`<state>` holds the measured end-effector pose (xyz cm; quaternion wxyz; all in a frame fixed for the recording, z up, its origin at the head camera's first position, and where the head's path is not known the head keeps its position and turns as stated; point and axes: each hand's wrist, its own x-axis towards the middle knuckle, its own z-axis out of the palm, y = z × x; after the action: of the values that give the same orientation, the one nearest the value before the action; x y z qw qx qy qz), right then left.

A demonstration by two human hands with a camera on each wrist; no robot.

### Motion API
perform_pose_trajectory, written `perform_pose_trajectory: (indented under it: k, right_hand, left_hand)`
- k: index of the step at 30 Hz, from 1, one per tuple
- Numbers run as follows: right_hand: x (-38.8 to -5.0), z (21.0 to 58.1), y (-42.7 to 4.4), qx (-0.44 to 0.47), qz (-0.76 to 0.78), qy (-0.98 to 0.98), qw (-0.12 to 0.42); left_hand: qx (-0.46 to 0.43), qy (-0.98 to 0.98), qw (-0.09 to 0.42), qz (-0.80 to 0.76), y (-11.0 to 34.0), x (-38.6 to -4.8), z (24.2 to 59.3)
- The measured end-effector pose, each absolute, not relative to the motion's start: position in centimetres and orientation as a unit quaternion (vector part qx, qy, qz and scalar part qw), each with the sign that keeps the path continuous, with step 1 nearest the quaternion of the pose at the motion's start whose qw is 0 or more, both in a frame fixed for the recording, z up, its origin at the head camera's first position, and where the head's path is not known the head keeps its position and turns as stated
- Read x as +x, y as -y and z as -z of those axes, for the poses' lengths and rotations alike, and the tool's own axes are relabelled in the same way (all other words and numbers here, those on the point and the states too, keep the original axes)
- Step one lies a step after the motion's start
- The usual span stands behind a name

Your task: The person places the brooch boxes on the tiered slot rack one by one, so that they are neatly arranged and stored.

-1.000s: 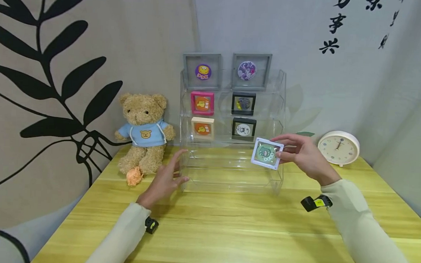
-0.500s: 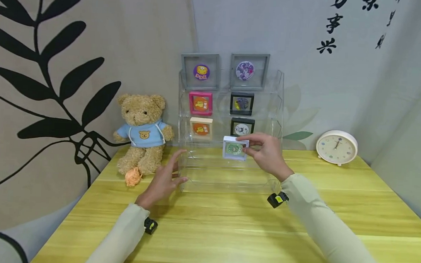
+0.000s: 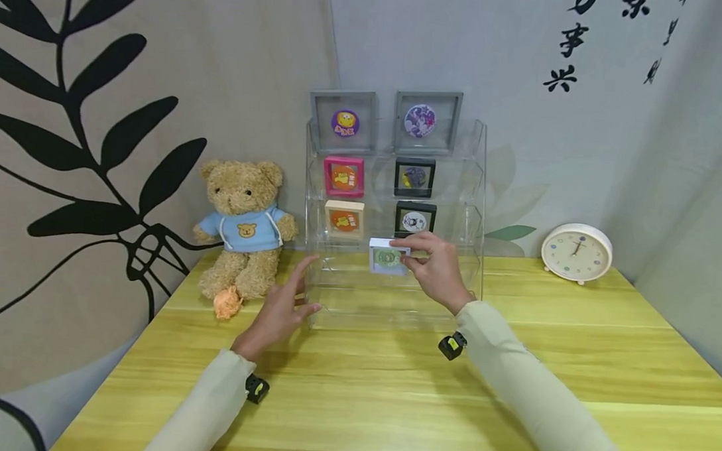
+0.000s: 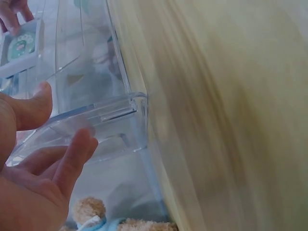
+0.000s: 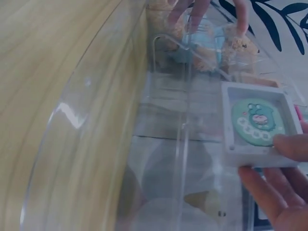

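My right hand (image 3: pixel 437 268) pinches a small white square display frame (image 3: pixel 388 257) between thumb and fingers. In the right wrist view, a round green badge with a cartoon figure (image 5: pixel 257 122) shows inside it. The frame is at an upper-middle tier of the clear acrylic tiered stand (image 3: pixel 387 321), below a black frame (image 3: pixel 415 219); whether it touches the tier I cannot tell. My left hand (image 3: pixel 279 310) is at the stand's lower left side. Its thumb and fingers are spread on either side of the clear side panel (image 4: pixel 115 108); firm contact is unclear.
Higher tiers bear grey frames (image 3: pixel 342 147), a pink frame (image 3: pixel 345 160), a second black frame (image 3: pixel 415 162) and a cream frame (image 3: pixel 345 205). A teddy bear (image 3: pixel 247 225) with an orange pom-pom-like thing (image 3: pixel 227 303) sits left. A white clock (image 3: pixel 577 253) stands right on the wooden table (image 3: pixel 355 398).
My right hand has carried the white frame leftwards from the stand's right edge to near its middle, turning it level. The left hand has stayed at the stand's side.
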<state>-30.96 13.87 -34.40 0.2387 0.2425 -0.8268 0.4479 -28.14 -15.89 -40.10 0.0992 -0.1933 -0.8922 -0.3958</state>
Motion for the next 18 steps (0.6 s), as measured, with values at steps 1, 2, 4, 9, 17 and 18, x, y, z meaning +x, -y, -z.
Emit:
perform_pose_trajectory:
  k: [1,2,4,9,17,18]
  right_hand:
    - [-31.1,34.5,-13.8,0.242,-0.444,0.827,0.246]
    - [-31.3,34.5,-13.8,0.242,-0.442,0.826,0.253]
    - [-31.6,34.7,-13.7,0.241,-0.436,0.826,0.262]
    - [-32.0,35.3,-13.4,0.245,-0.422,0.833,0.259]
    - [-32.1,36.3,-13.4,0.243,-0.414,0.836,0.265]
    - [-32.1,36.3,-13.4,0.245,-0.403,0.838,0.273]
  left_hand:
    - [-0.194,0.892,0.102,0.395,15.9,-28.2,40.1]
    - [-0.194,0.892,0.103,0.396,15.8,-28.2,40.0]
    - [-0.192,0.893,0.105,0.393,15.8,-28.3,39.9]
    - [-0.193,0.901,0.117,0.37,15.6,-28.2,39.9]
    - [-0.2,0.903,0.152,0.347,14.9,-27.3,40.1]
    - [-0.198,0.907,0.165,0.334,14.8,-27.2,40.0]
